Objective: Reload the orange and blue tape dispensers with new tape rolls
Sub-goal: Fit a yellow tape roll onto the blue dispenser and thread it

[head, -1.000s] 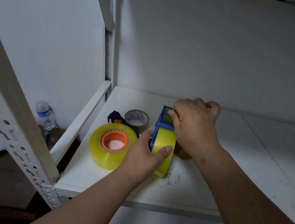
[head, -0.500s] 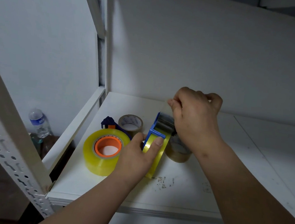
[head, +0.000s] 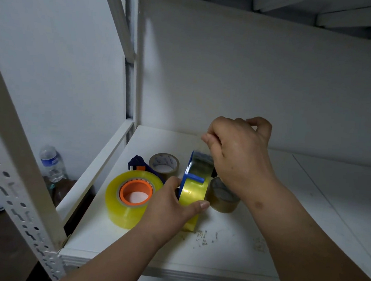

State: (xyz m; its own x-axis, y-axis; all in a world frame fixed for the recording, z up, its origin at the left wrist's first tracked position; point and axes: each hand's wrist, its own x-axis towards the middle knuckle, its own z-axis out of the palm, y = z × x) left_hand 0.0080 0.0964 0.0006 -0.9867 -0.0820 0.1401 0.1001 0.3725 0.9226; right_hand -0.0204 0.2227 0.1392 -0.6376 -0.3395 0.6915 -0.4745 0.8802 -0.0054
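The blue tape dispenser [head: 192, 176] stands on edge on the white shelf [head: 249, 251] with a yellow tape roll [head: 193, 193] in it. My left hand [head: 170, 208] grips that roll and the dispenser from the left. My right hand [head: 238, 157] pinches the clear tape end [head: 203, 161], stretched up over the dispenser's top. To the left, a second yellow roll [head: 117, 201] lies flat around the orange dispenser's hub [head: 136, 192], with a dark blue piece [head: 137, 163] behind it.
Two brown tape rolls lie on the shelf, one [head: 164, 163] behind the dispensers, one [head: 222, 197] under my right wrist. A perforated shelf post [head: 18, 171] stands at front left. A water bottle [head: 50, 163] stands lower left. Scuff marks [head: 203, 237] dot the shelf.
My right hand has risen from the dispenser's top, drawing the tape end up and away. The view has tilted upward; my left hand keeps its grip.
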